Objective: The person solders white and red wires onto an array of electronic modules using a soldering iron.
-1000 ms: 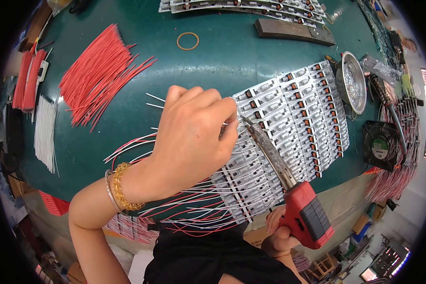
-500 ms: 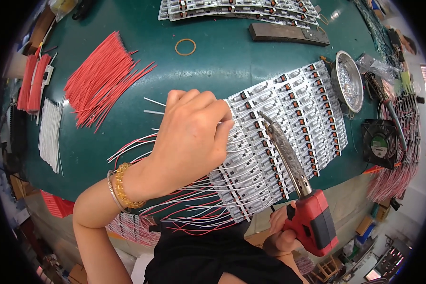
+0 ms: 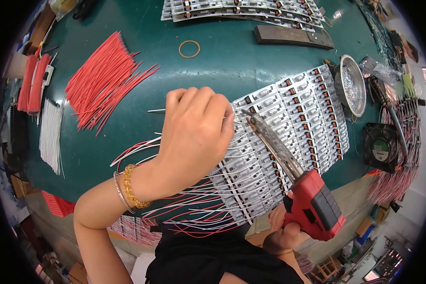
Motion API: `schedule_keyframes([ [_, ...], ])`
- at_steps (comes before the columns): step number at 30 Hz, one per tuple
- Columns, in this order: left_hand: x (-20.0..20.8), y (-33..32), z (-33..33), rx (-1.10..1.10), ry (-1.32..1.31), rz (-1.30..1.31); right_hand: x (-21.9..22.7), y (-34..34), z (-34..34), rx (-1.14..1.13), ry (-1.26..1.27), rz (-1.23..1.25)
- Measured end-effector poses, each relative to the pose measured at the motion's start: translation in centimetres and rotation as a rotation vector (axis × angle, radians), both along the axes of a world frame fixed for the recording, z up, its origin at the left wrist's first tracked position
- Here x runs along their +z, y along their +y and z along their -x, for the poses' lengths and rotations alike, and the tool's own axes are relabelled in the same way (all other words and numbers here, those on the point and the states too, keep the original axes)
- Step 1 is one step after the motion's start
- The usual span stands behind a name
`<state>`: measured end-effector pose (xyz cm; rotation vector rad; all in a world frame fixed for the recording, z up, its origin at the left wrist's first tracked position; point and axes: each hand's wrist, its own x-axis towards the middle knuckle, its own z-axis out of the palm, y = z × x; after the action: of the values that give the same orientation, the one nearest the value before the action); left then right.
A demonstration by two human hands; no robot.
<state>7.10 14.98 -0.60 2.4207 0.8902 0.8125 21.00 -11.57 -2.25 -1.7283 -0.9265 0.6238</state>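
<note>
My left hand [image 3: 196, 128] is closed in a pinch at the upper left corner of a panel of circuit boards [image 3: 293, 109]. A white wire [image 3: 156, 110] sticks out to the left of its knuckles; the fingertips are partly hidden. In my right hand [image 3: 288, 229] is a red and black soldering gun [image 3: 315, 203], its long barrel slanting up and left. Its dark tip is over the panel's upper left boards, close to my left fingertips. Red and white wires [image 3: 189, 208] trail leftward from the panel's left edge.
Loose red wires [image 3: 104, 80] and a white wire bundle [image 3: 50, 137] lie at left. A rubber band [image 3: 189, 48], a dark bar [image 3: 293, 37] and stacked board panels [image 3: 246, 10] are farther back. A metal bowl [image 3: 344, 90] and a small black fan [image 3: 380, 147] stand right of the panel.
The soldering gun's tip has moved left and slightly up, closer to my left fingertips. My left hand remains pinched in nearly the same place. The view has shifted slightly.
</note>
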Motion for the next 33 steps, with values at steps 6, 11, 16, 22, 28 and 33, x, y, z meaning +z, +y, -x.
schedule_keyframes([
  [6,-0.4,-0.1,0.0,0.01,0.014,-0.031,0.4,0.3,0.0,0.02,0.06,-0.036],
  [11,-0.6,-0.2,-0.2,0.02,0.019,-0.058,1.2,1.9,1.8,-0.108,0.191,-0.095],
  [16,-0.7,-0.1,-0.6,0.019,0.016,-0.066,1.4,2.3,1.6,-0.188,0.198,-0.246],
  [22,-0.8,0.2,-0.1,0.023,-0.005,-0.093,0.4,0.5,0.6,-0.147,0.336,-0.087],
  [28,-2.1,-0.1,-0.5,0.036,0.068,-0.196,2.6,3.0,-1.2,-0.194,-0.161,-0.203],
  [33,2.1,-0.3,3.9,0.085,0.109,-0.221,4.1,4.6,-2.5,-0.34,-0.584,-0.318],
])
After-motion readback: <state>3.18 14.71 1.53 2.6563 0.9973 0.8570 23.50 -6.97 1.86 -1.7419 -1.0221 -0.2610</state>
